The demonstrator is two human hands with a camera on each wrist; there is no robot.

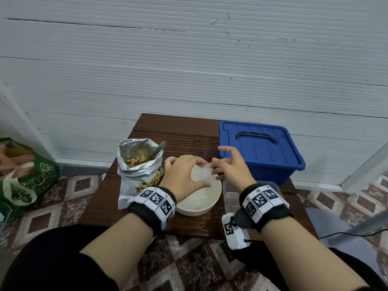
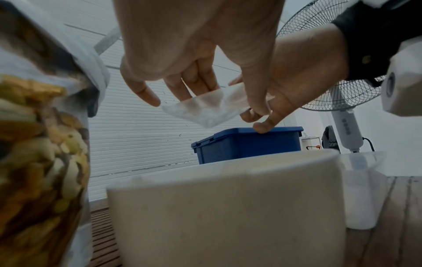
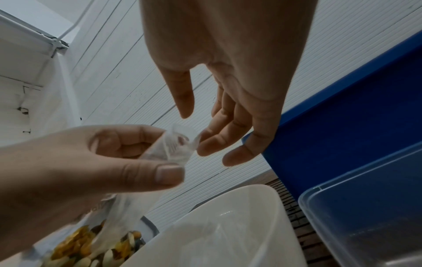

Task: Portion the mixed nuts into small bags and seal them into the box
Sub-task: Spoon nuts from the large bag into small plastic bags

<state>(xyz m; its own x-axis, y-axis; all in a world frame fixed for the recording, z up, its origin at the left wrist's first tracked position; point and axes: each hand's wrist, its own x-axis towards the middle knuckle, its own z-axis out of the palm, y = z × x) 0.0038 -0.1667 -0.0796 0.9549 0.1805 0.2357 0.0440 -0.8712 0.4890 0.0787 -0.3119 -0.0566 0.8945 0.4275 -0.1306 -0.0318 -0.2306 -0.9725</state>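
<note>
My left hand pinches a small clear bag between thumb and fingers, above a white bowl. The bag looks empty, with its mouth turned toward my right hand. That hand's fingers are loosely spread, their tips touching the bag's edge and the thumb apart from it. In the left wrist view the bag hangs from my left hand. An open foil bag of mixed nuts stands left of the bowl with a spoon handle sticking out. The blue box, lid on, sits at the back right.
A clear plastic container sits right of the bowl, partly under my right wrist in the head view. Clear plastic lies inside the bowl. The small wooden table stands against a white wall. A green bag sits on the floor, left; a fan stands right.
</note>
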